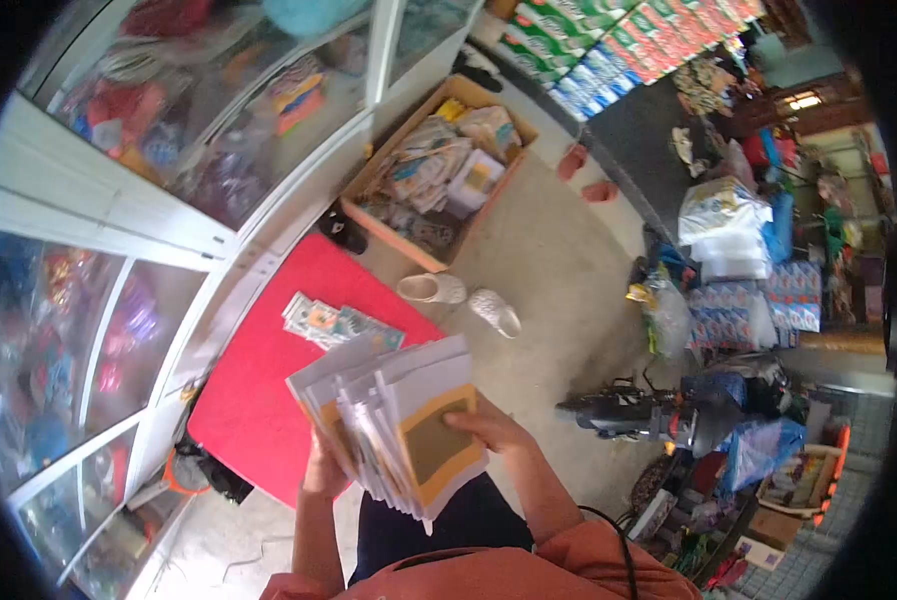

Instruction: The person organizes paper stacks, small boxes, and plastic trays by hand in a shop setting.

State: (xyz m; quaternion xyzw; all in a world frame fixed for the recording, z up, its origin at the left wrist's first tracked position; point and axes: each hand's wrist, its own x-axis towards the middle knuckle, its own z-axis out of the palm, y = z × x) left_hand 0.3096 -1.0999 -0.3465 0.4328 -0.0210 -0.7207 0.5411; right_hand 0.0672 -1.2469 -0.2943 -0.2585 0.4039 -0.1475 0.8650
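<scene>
A thick, fanned stack of flat white packets with a yellow-and-brown panel (438,440) is held between both hands in front of my body; their exact kind I cannot make out. My left hand (325,462) grips the stack from its lower left side, with most of its fingers hidden behind it. On the right edge, my right hand (486,424) has its thumb on the brown panel of the front packet and its other fingers out of sight behind. Beyond the stack, several small printed packets (333,322) lie on the red mat (253,385).
A cardboard box (408,250) full of packets stands on the floor ahead. White clogs (493,312) lie beside the red mat. Glass-fronted cabinets (118,200) line the left side. At the right are stacked cartons (723,315) and piled goods.
</scene>
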